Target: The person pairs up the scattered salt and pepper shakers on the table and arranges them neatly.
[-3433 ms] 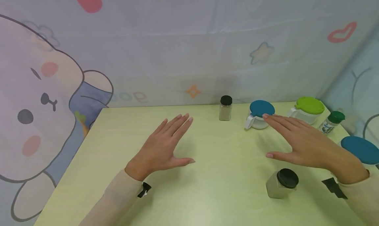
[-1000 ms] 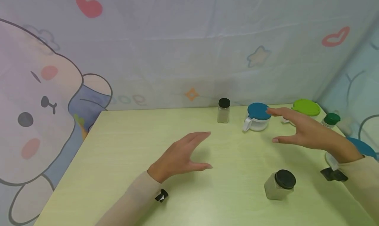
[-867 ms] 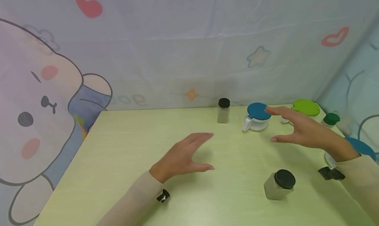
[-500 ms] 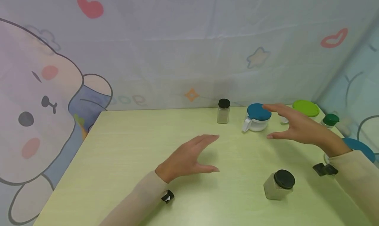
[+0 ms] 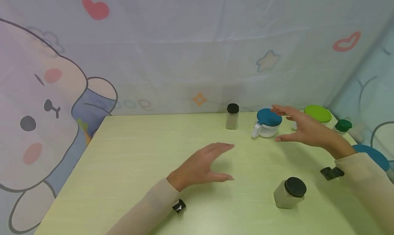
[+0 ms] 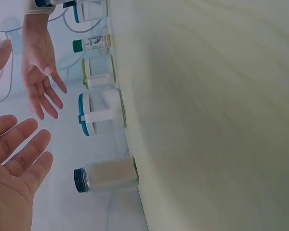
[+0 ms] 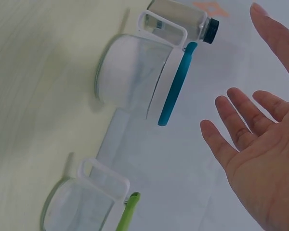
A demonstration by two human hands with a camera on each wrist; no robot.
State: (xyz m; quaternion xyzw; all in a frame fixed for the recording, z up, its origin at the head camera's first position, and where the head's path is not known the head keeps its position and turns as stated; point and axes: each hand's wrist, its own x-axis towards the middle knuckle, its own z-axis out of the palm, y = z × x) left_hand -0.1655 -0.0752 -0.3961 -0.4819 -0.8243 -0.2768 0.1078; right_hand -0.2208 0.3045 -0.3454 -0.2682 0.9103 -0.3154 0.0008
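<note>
My left hand (image 5: 200,165) hovers above the middle of the table, thumb and fingers spread apart with nothing between them. Over at the right, my right hand (image 5: 306,127) is held in the air, fingers spread, near a glass jar with a blue lid (image 5: 268,118) and a white handle. A shaker jar with a black lid (image 5: 232,120) stands at the back, left of the blue-lidded jar. Closer to me, a second black-lidded jar (image 5: 286,195) stands below the right hand. Neither hand touches any of these.
Behind the right hand stands a green-lidded jar (image 5: 318,113), partly hidden. A shaker with a dark green cap (image 5: 343,125) and another blue-lidded jar (image 5: 372,156) line the right edge. A printed curtain (image 5: 172,57) hangs behind the table (image 5: 129,153).
The left hand has moved right and toward me, its fingers coming nearer together. My right hand has shifted up and slightly left, closer to the blue-lidded jar. The jars stay in place.
</note>
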